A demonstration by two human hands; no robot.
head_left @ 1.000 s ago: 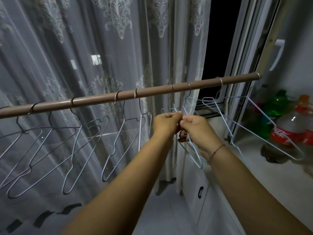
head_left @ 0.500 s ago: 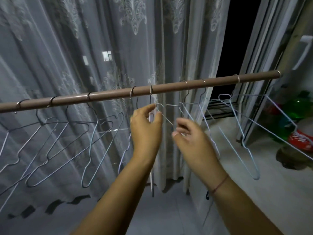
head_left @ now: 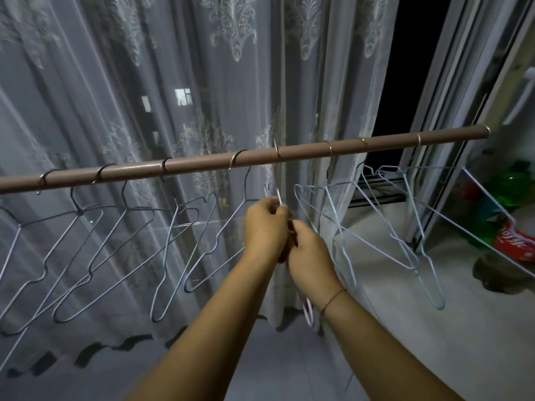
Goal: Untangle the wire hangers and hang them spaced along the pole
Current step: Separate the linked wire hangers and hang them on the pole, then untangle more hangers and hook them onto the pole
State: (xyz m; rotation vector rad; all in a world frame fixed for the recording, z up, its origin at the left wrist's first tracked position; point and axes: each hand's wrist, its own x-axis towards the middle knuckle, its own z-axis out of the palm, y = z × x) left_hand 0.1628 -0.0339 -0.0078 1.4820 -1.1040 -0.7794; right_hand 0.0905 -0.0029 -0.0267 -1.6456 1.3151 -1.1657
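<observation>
Head view: your left hand and right hand, apart half a second ago, now meet just below the middle of the pole. Both are clenched round the wire of one hanger hooked over it. The other hangers hang spaced to left and right, so this one is probably the last tangle.

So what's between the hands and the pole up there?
Just one wire hanger: its thin neck runs up from the left hand and right hand to its hook over the pole, in the head view.
</observation>
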